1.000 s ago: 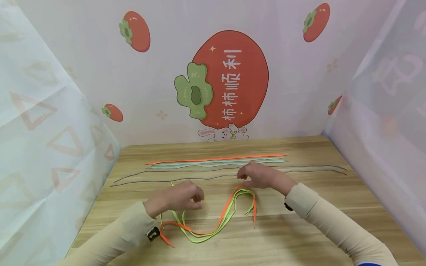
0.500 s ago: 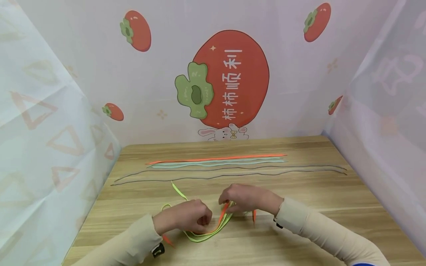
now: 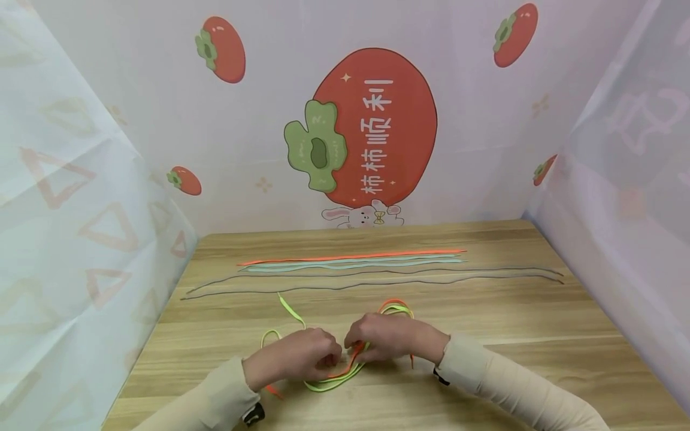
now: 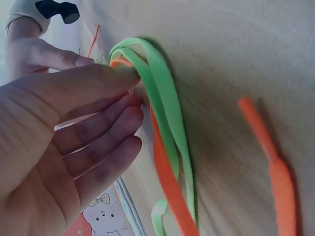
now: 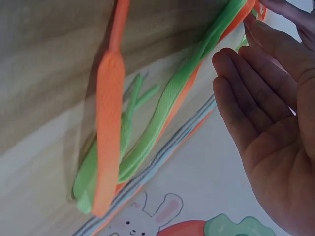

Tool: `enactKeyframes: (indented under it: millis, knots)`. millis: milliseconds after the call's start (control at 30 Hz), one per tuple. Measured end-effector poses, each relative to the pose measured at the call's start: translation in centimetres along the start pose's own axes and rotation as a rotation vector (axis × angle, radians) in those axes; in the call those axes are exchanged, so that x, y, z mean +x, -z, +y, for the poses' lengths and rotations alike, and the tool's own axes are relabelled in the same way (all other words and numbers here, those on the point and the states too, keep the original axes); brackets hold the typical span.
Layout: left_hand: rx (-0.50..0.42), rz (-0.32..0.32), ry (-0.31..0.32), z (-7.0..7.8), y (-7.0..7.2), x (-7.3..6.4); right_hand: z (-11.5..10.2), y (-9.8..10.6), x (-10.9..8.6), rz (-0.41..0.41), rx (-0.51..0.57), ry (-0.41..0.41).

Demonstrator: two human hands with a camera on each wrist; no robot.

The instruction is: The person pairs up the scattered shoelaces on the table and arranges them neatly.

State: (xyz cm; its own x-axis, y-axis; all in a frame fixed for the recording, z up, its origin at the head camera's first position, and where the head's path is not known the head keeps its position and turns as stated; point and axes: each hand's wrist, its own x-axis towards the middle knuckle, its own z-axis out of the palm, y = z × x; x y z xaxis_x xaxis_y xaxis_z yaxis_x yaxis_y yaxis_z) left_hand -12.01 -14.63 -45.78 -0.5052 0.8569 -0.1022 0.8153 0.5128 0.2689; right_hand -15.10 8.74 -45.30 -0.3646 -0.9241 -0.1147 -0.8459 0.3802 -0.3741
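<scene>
A loose bundle of yellow-green shoelaces [image 4: 162, 78] and an orange shoelace [image 4: 170, 184] winds in an S over the wooden table [image 3: 485, 323]. My left hand [image 3: 302, 357] pinches the bundle near its lower bend, the thumb lying over the laces in the left wrist view. Close on its right, my right hand [image 3: 388, 336] pinches the same laces between thumb and index finger. Its other fingers extend loosely in the right wrist view. The laces' right end loops behind the right hand, and an orange tip [image 5: 109, 118] lies apart from the rest.
Farther back, another orange lace [image 3: 350, 258] lies straight beside light blue laces [image 3: 431, 261]. Two long grey laces [image 3: 485, 278] stretch across the table in front of them. A printed backdrop [image 3: 259, 120] stands behind, with white sheets at both sides.
My right hand has come forward and left from beside the grey laces onto the bundle. My left hand has moved slightly right and down onto it. Both hands now grip it close together.
</scene>
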Motion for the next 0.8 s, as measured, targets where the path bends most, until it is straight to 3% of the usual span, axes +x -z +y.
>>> enactKeyframes:
  millis: [233,567,800]
  knots:
    - [0.005,0.089,-0.012,0.5,-0.8,-0.2,-0.2,-0.8,0.4,0.021,0.042,0.006]
    - [-0.006,0.144,0.052,0.3,-1.8,0.0,0.0,-1.3,1.0,0.086,0.035,0.009]
    - [-0.104,0.182,0.085,-0.5,-2.2,-0.2,0.3,-1.7,1.2,0.130,0.111,-0.010]
